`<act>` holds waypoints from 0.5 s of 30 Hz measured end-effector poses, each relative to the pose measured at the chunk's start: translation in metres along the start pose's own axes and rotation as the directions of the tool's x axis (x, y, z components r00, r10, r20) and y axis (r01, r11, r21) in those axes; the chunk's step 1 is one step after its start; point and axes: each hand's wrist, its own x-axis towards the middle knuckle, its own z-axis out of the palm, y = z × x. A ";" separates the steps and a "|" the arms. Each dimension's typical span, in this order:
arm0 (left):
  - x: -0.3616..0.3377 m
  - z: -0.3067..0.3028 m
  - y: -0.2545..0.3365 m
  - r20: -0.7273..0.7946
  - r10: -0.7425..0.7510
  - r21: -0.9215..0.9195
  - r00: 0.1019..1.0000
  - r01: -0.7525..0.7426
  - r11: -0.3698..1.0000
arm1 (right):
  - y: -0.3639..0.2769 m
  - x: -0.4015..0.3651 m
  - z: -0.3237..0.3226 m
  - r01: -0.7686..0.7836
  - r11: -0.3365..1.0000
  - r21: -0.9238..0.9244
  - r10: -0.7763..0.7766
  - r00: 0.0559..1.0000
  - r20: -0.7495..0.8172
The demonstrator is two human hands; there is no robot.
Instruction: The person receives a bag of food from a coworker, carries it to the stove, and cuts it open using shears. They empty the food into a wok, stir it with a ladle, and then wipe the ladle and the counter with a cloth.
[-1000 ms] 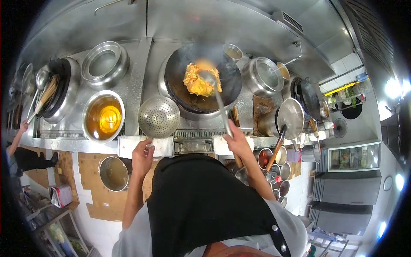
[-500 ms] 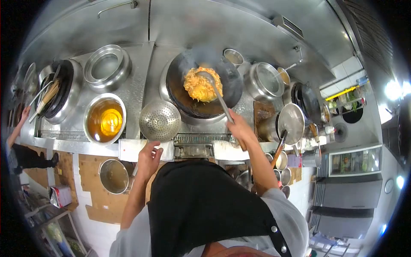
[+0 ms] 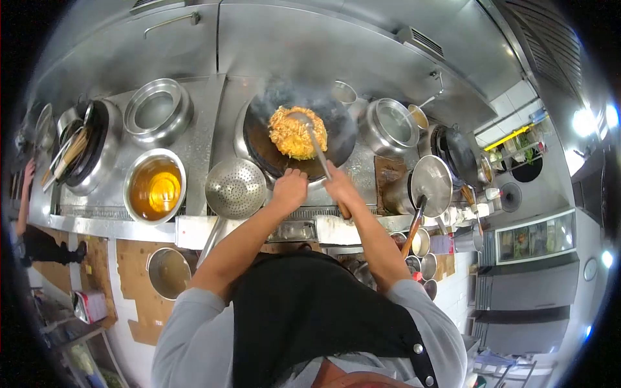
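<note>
The dark wok [image 3: 341,143] sits on the stove in front of me, with steam rising from it. Orange-yellow food that looks like egg [image 3: 288,137] lies inside in one mass. My right hand [image 3: 339,185] is wrapped around the handle of a ladle [image 3: 316,145], whose bowl presses on the food. At the wok's near rim, my left hand [image 3: 291,187] is closed with its fingers curled over the edge. Just left of the wok rests a perforated strainer [image 3: 235,189], its handle passing beneath my left forearm.
A bowl of amber oil [image 3: 183,187] stands left of the strainer, with a lidded-looking metal pot [image 3: 185,113] behind it. To the right are another pot [image 3: 371,132] and a pan [image 3: 432,178] propped on a container. A stockpot [image 3: 151,275] is below left. Another person's arm [image 3: 26,194] shows at far left.
My left hand has moved from beside the strainer handle up and right to the wok's near rim. The food has shifted and looks flatter, with more steam above it.
</note>
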 end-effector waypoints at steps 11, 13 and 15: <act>-0.002 0.014 -0.007 -0.030 0.012 0.014 0.999 -0.011 1.000 | 0.053 -0.120 -0.025 -0.097 0.988 0.118 0.117 0.977 -0.176; -0.005 0.013 -0.006 -0.064 0.011 0.012 0.998 -0.010 1.000 | 0.095 -0.133 -0.008 0.032 0.993 0.118 -0.004 0.973 -0.232; -0.004 0.019 -0.012 -0.072 0.004 0.001 0.997 -0.004 1.000 | 0.103 -0.152 -0.001 0.048 0.991 0.123 -0.025 0.983 -0.181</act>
